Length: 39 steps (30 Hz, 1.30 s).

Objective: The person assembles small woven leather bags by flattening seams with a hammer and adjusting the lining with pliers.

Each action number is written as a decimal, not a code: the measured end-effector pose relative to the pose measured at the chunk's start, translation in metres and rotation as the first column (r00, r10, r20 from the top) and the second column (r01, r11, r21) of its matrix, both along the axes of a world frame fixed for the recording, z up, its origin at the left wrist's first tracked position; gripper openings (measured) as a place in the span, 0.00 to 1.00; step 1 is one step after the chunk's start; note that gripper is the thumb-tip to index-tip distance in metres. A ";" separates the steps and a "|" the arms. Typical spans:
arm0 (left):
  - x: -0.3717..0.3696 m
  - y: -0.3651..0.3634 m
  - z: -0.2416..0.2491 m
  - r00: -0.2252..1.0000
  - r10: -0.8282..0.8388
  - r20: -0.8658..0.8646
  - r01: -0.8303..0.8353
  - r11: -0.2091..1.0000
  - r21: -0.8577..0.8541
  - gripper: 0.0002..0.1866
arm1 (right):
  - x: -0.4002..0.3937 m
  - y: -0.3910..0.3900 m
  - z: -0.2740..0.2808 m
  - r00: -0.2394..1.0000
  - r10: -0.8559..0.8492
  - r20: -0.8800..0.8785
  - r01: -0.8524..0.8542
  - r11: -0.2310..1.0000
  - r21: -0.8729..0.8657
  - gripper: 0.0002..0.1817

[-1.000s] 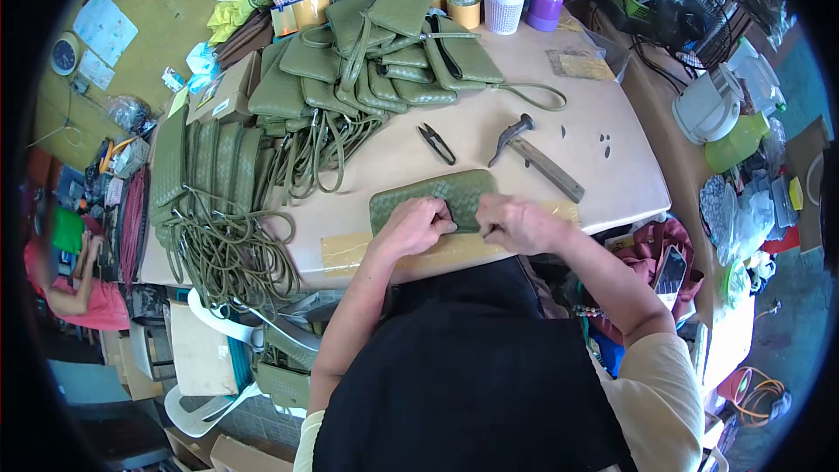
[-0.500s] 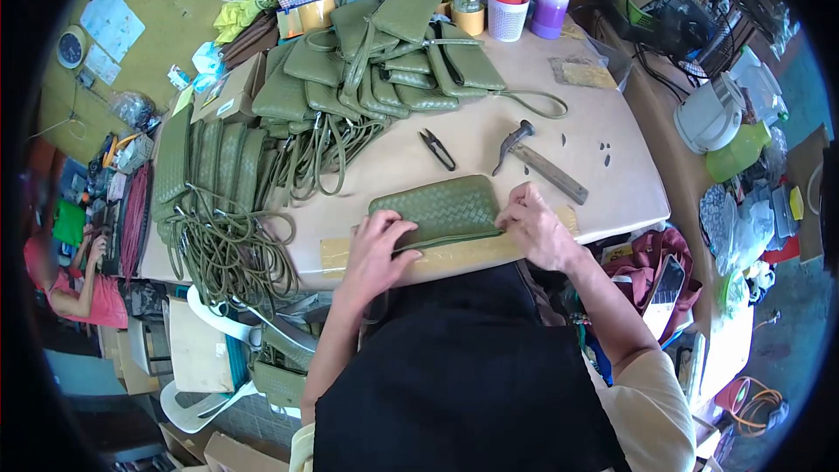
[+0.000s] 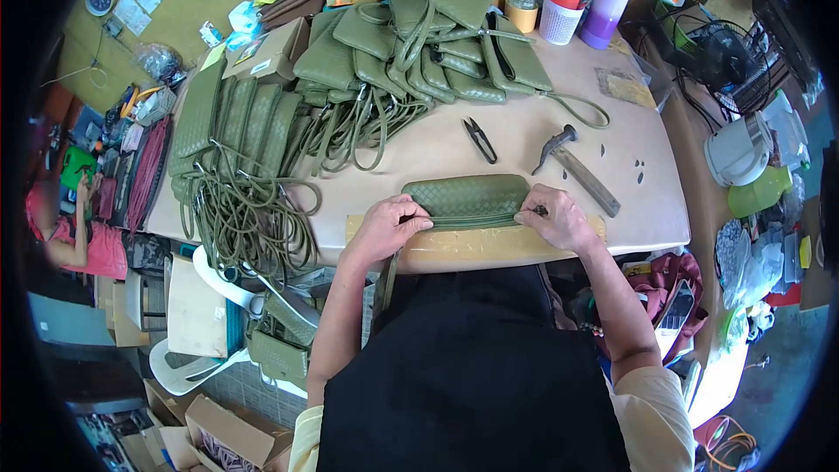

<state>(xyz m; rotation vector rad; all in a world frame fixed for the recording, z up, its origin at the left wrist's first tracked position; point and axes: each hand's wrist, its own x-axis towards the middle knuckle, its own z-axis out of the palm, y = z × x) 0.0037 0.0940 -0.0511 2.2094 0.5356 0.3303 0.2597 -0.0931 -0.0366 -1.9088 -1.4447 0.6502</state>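
Note:
A green woven-pattern zip pouch [image 3: 468, 197] lies at the table's front edge, its zipped side toward me. My left hand [image 3: 389, 225] pinches its left front corner between thumb and fingers. At the opposite corner, my right hand [image 3: 555, 218] grips the pouch the same way, with something small and dark showing by its fingers. A green strap [image 3: 387, 280] hangs below my left hand over the edge. Under the pouch runs a tan taped strip [image 3: 472, 243]. Just beyond it lie small black thread snips [image 3: 481, 140] and a hammer [image 3: 581, 170] with a wooden handle.
Many similar green pouches [image 3: 376, 44] are heaped at the back, and more stand at left with tangled straps [image 3: 249, 218]. A white cup with red lid [image 3: 561, 10] and a purple bottle [image 3: 606, 7] stand behind. Another person [image 3: 83, 236] sits far left.
My left hand has gone from lying spread on the pouch to pinching its corner. The pouch's front edge is now tipped up between both hands. The whole view has shifted.

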 end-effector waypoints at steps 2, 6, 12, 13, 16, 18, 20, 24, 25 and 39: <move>-0.002 0.003 -0.002 1.000 -0.015 0.000 0.015 1.000 -0.020 0.08 | 0.002 0.001 -0.003 0.999 -0.018 -0.030 0.018 1.000 -0.010 0.10; -0.006 0.007 0.004 0.997 -0.049 -0.061 0.039 0.987 -0.154 0.13 | 0.002 0.002 -0.003 0.996 -0.027 -0.083 0.025 0.999 -0.022 0.10; -0.012 0.013 0.006 0.992 -0.121 -0.028 0.113 0.974 -0.197 0.22 | 0.002 0.003 -0.003 0.997 -0.031 -0.067 0.028 0.999 -0.032 0.09; -0.013 0.013 0.005 0.993 -0.118 -0.029 0.110 0.974 -0.198 0.22 | 0.001 0.003 -0.002 0.997 -0.035 -0.070 0.033 0.999 -0.030 0.09; -0.016 0.015 0.002 0.992 -0.126 -0.007 0.121 0.970 -0.210 0.23 | 0.000 0.004 0.000 0.996 -0.037 -0.078 0.035 0.999 -0.025 0.10; -0.017 0.015 -0.001 0.990 -0.138 0.030 0.142 0.962 -0.233 0.23 | -0.001 0.004 0.001 0.996 -0.034 -0.083 0.032 0.999 -0.025 0.10; -0.018 0.015 -0.002 0.990 -0.137 0.046 0.143 0.963 -0.230 0.22 | -0.002 0.004 0.001 0.997 -0.051 -0.062 0.050 0.998 -0.026 0.10; -0.017 0.010 0.001 0.995 -0.097 0.039 0.103 0.972 -0.211 0.18 | -0.002 0.002 0.000 0.997 -0.046 -0.066 0.045 0.999 -0.018 0.10; -0.014 0.004 0.004 0.995 -0.097 0.038 0.103 0.972 -0.211 0.18 | -0.002 0.002 0.000 0.998 -0.032 -0.047 0.031 0.999 -0.018 0.10; -0.025 0.004 -0.001 0.984 -0.124 0.125 0.134 0.988 -0.078 0.12 | -0.064 0.032 0.013 0.956 0.291 -0.035 -0.277 0.937 0.215 0.17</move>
